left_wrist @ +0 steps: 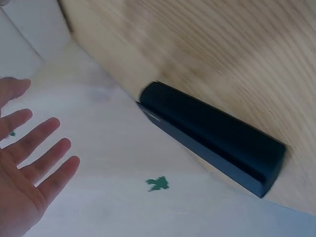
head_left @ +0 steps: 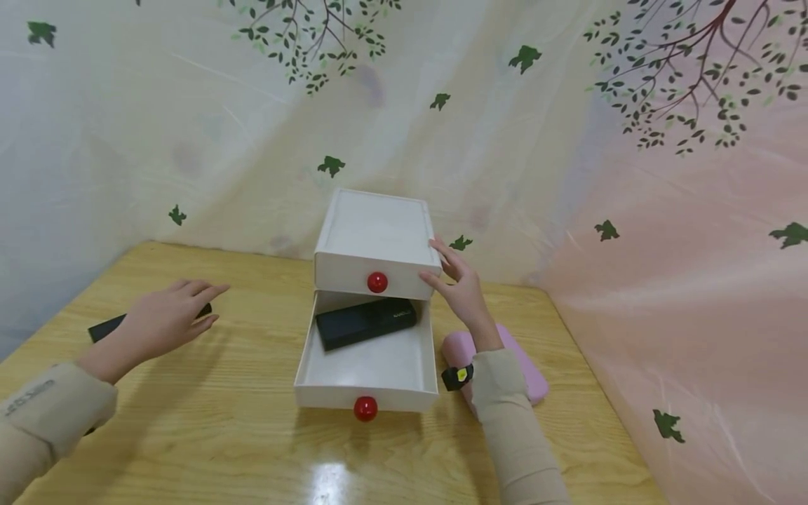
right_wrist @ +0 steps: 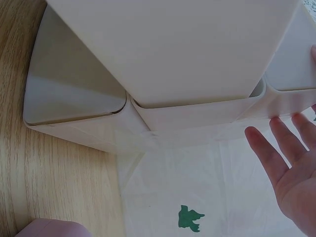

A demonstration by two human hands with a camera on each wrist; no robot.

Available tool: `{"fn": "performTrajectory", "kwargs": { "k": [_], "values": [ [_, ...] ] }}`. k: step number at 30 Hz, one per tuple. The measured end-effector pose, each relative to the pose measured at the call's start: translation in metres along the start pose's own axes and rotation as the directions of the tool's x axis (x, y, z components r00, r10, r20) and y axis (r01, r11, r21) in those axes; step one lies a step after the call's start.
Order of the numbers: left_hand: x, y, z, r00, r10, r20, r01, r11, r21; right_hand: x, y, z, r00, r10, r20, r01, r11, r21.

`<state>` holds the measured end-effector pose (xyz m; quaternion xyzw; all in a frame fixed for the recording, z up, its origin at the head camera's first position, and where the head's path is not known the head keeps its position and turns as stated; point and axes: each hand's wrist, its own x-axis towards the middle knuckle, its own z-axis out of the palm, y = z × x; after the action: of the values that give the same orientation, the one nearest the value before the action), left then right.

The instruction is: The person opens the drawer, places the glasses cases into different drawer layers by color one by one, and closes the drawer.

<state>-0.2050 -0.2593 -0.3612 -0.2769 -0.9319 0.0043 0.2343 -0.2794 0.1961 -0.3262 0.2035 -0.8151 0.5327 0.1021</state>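
Observation:
A white two-drawer organizer (head_left: 381, 231) with red round knobs stands mid-table, its lower drawer (head_left: 379, 372) pulled out. In that drawer lies a black oblong case (head_left: 366, 322) with small pale lettering. My right hand (head_left: 463, 291) touches the organizer's upper right side, thumb near the front corner and fingers extended along the side. The right wrist view shows those fingers spread beside the white wall (right_wrist: 197, 118). My left hand (head_left: 164, 319) is held above the table at left, fingers extended, holding nothing. Another long black case (left_wrist: 212, 133) lies on the table, partly hidden behind that hand in the head view.
A pink-purple case (head_left: 524, 365) lies right of the organizer, partly covered by my right forearm. The wooden table (head_left: 252, 435) meets a pale sheet with printed leaves (head_left: 252, 154) behind and at the right.

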Motion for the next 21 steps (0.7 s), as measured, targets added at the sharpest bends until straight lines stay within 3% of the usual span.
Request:
{"fn": "performTrajectory", "kwargs": {
  "k": [3, 8, 12, 19, 21],
  "values": [
    [-0.004, -0.011, 0.003, 0.994, -0.050, 0.102, 0.054, 0.998, -0.037, 0.000, 0.000, 0.000, 1.000, -0.002, -0.002, 0.002, 1.000, -0.005],
    [-0.011, -0.028, 0.008, 0.961, -0.125, 0.245, 0.145, 0.987, -0.065, 0.000, -0.001, 0.001, 1.000, -0.015, -0.004, 0.015, 1.000, 0.003],
    [-0.014, -0.038, 0.012, 0.943, -0.160, 0.293, 0.185, 0.981, -0.060, -0.001, -0.001, 0.001, 1.000, -0.030, -0.004, 0.030, 0.999, 0.013],
    [-0.020, -0.056, 0.022, 0.922, -0.177, 0.344, 0.212, 0.975, -0.065, 0.000, 0.000, 0.001, 1.000, -0.027, -0.002, 0.027, 0.999, 0.017],
    [-0.022, -0.061, 0.026, 0.910, -0.187, 0.371, 0.227, 0.971, -0.069, 0.001, 0.000, 0.001, 1.000, -0.024, 0.000, 0.024, 1.000, 0.013]
  ]
}}
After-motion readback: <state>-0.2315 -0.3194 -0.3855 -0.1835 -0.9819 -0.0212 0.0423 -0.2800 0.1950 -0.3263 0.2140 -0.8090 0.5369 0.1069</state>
